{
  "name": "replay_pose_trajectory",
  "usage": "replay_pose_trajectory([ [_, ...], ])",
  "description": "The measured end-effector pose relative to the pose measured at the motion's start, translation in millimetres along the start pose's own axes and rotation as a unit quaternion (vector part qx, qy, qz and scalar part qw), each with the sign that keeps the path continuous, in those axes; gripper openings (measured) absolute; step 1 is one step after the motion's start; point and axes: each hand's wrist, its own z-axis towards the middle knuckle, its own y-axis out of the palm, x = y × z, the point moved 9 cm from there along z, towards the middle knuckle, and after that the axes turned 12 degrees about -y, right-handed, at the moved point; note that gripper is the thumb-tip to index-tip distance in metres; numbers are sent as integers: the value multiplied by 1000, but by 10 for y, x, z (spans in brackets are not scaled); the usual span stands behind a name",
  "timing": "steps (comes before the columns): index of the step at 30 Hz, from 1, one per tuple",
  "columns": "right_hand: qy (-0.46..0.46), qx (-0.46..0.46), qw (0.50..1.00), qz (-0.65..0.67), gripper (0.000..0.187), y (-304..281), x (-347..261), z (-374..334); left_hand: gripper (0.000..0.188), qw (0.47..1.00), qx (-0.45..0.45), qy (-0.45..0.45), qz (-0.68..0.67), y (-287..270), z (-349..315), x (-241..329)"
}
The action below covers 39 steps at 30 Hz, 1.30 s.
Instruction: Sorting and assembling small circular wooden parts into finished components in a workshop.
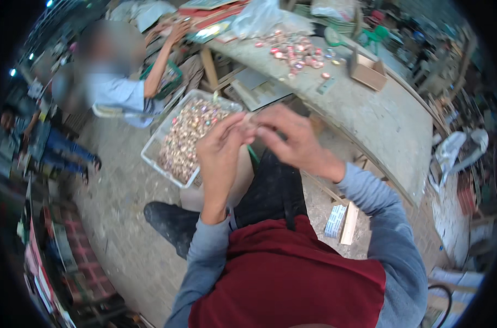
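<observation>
Head view: the left hand is raised in front of the body, its fingertips pinched on a small pale piece; the right hand comes in from the other side, its thumb and forefinger bent toward that piece, though blur leaves me unable to tell whether they grip it or merely touch it; the piece sits between the two sets of fingertips, mostly covered, so which way it points and how its long axis runs cannot be told.

Beyond the left hand is a white crate, its long axis slanting from lower left to upper right; many small round pieces fill it; to the right of the crate and beyond the right hand stretches the grey tabletop, with a loose pile of reddish and pale pieces near its far side; a brown open-topped box stands right of the pile; a clear plastic bag lies behind it; a seated co-worker in a light shirt reaches toward the far end, upper left.
</observation>
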Motion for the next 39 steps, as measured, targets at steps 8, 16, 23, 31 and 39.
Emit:
replay_pose_trajectory([
  [8,113,108,987,31,12,311,-255,-547,28,994,-21,-102,-17,-300,-446,-486],
  [16,202,141,968,50,10,398,-201,-1029,26,977,-144,-154,-31,-167,-525,-785],
  [23,259,200,945,8,11,410,66,-1362,29,922,-127,-300,-211,-100,-559,-1386],
  [31,474,165,825,-260,26,-142,335,-3016,44,911,-81,-358,-189,-1063,-631,-2116],
  [39,841,-37,537,-55,54,933,-1031,-6498,44,936,-33,-350,6,-1373,-274,-2088],
])
